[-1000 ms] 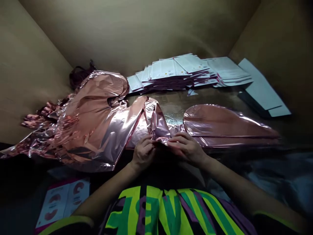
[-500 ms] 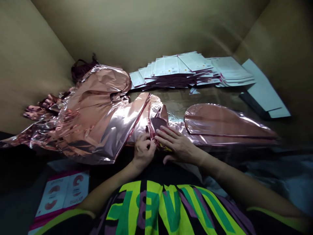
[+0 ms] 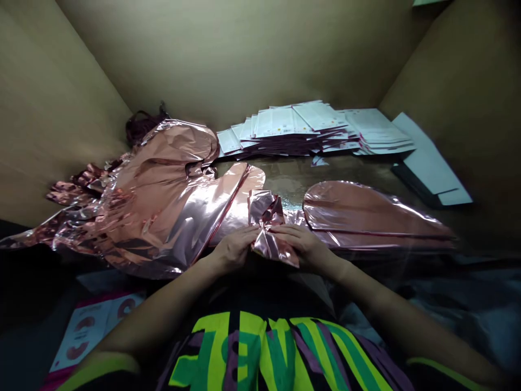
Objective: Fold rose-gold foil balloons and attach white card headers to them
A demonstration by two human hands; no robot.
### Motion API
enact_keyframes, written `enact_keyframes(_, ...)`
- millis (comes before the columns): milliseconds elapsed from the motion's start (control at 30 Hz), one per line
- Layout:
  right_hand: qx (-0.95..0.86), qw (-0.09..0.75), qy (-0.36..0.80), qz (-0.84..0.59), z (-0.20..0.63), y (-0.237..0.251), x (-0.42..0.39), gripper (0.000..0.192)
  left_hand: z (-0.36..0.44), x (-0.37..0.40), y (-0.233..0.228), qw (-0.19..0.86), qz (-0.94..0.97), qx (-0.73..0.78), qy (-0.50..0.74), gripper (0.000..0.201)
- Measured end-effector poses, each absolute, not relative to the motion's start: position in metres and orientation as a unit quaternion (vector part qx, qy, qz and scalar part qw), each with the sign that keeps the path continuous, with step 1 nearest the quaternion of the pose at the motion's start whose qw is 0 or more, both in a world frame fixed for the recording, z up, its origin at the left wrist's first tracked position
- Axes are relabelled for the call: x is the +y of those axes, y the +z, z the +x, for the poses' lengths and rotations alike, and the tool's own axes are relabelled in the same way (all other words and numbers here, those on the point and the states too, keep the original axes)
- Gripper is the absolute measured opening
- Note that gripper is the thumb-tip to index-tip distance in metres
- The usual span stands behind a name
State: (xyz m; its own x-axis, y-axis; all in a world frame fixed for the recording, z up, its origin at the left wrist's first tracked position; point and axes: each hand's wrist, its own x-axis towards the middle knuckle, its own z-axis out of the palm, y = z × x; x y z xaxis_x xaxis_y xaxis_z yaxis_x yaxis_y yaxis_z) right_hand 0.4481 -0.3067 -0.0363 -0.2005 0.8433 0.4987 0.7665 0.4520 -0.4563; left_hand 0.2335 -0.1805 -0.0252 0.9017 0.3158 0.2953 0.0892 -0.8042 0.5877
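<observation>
Between my two hands is a small folded rose-gold foil balloon (image 3: 272, 244), crumpled and shiny, close to my body at the front edge of the work surface. My left hand (image 3: 235, 248) grips its left side with fingers bent. From the right, my right hand (image 3: 306, 245) holds it, the fingers lying over its edge and the thumb hidden. A large pile of flat rose-gold foil balloons (image 3: 163, 201) spreads to the left, beside my left hand. To the right lies another flat stack of rounded foil pieces (image 3: 358, 209).
White printed packets (image 3: 285, 122) are piled along the back cardboard wall (image 3: 244, 49). White card sheets (image 3: 435, 163) lie at the right. A dark purple bundle (image 3: 142, 127) sits at the back left. Below the surface at left is a pink-and-white printed packet (image 3: 85, 331).
The foil between my hands has been turned and folded smaller, with a flap now lying toward me. My right hand has moved from flat on top to gripping the right side.
</observation>
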Motion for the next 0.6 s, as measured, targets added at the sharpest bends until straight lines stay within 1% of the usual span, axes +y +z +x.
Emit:
enact_keyframes(67,-0.685,0.380,0.125,-0.608,0.449,-0.028,-0.295,0.033,0.245,-0.183,-0.017,0.335,0.885,0.250,0.204,0.029)
enact_keyframes(133,-0.580,0.378,0.192,-0.696,0.449,-0.021,-0.283,0.037,0.259,-0.184,-0.008,0.360,0.825,0.392,0.188,0.028)
enact_keyframes(200,-0.512,0.357,0.228,-0.747,0.447,-0.016,-0.272,0.038,0.273,-0.182,-0.001,0.362,0.784,0.479,0.160,0.027)
enact_keyframes(233,-0.496,0.345,0.220,-0.766,0.446,-0.015,-0.268,0.039,0.279,-0.181,0.001,0.351,0.777,0.503,0.145,0.029)
enact_keyframes(267,-0.488,0.337,0.191,-0.783,0.444,-0.014,-0.264,0.041,0.284,-0.180,0.003,0.332,0.777,0.518,0.132,0.032)
enact_keyframes(333,-0.503,0.324,0.090,-0.796,0.440,-0.014,-0.257,0.052,0.292,-0.178,0.004,0.293,0.788,0.531,0.109,0.036)
enact_keyframes(400,-0.570,0.301,0.009,-0.765,0.437,-0.016,-0.249,0.055,0.295,-0.178,0.004,0.268,0.797,0.532,0.095,0.037)
enact_keyframes(433,-0.614,0.279,0.006,-0.738,0.437,-0.017,-0.244,0.053,0.295,-0.179,0.003,0.266,0.799,0.531,0.098,0.037)
enact_keyframes(500,-0.683,0.231,0.057,-0.690,0.436,-0.022,-0.234,0.050,0.293,-0.179,0.000,0.303,0.785,0.525,0.124,0.039)
enact_keyframes(567,-0.699,0.206,0.113,-0.675,0.437,-0.028,-0.225,0.051,0.289,-0.179,-0.002,0.367,0.758,0.518,0.151,0.048)
enact_keyframes(600,-0.696,0.209,0.127,-0.675,0.438,-0.031,-0.222,0.052,0.286,-0.179,-0.002,0.398,0.743,0.513,0.159,0.055)
